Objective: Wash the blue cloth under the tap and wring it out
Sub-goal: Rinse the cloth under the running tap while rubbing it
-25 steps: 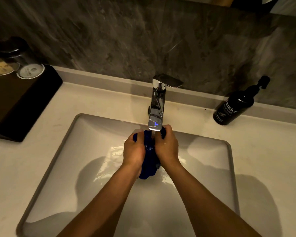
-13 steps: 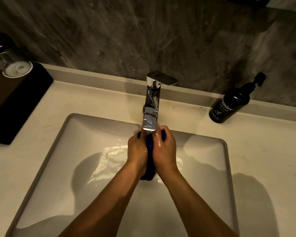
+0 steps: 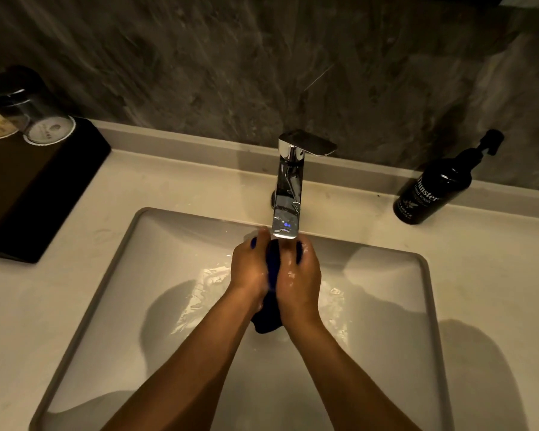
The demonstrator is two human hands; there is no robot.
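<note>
The blue cloth [image 3: 267, 317] is bunched up between both my hands, directly under the spout of the chrome tap [image 3: 287, 194]. My left hand [image 3: 250, 269] grips it from the left and my right hand [image 3: 299, 276] presses it from the right. Both hands look wet. A dark blue end of the cloth hangs below my wrists over the white sink basin [image 3: 131, 290]. Most of the cloth is hidden inside my hands.
A black hand wash pump bottle [image 3: 433, 191] stands on the counter at the back right. A dark tray [image 3: 35, 188] with upturned glasses [image 3: 44, 122] sits at the back left. A dark stone wall rises behind the tap.
My hands have pressed closer together around the cloth, so less blue shows between them. They stay under the spout.
</note>
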